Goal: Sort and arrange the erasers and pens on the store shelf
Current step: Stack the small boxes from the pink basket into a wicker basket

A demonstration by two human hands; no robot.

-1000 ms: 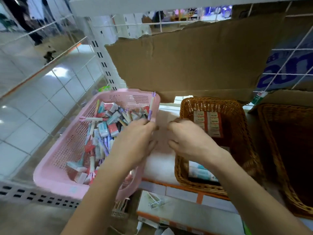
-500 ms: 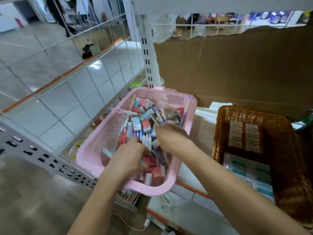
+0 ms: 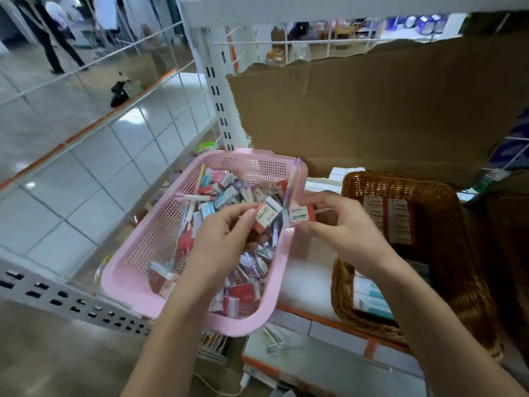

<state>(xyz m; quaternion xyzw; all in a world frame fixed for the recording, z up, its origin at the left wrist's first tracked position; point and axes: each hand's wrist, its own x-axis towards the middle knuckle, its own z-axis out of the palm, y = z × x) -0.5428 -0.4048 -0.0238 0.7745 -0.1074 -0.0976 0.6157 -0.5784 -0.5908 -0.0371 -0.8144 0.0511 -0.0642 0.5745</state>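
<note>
Sorting judged early.
- Pink basket [image 3: 257,154] at left sitting heaped with mixed erasers and pens; bulk lying unsorted.
- Wicker basket [image 3: 400,183] at right holding few flat packs [image 3: 386,222] in rows; looking partly filled.
- Left hand [image 3: 220,242] pinching left eraser [image 3: 267,214] above pink basket.
- Right hand [image 3: 346,233] pinching 2B eraser [image 3: 299,215] just beside it, over basket's right rim.
- Hands sitting close, the two held erasers nearly touching.
- Both showing white sleeve, red end, dark print.
- Purple pen [image 3: 291,184] leaning on far right rim.
</note>
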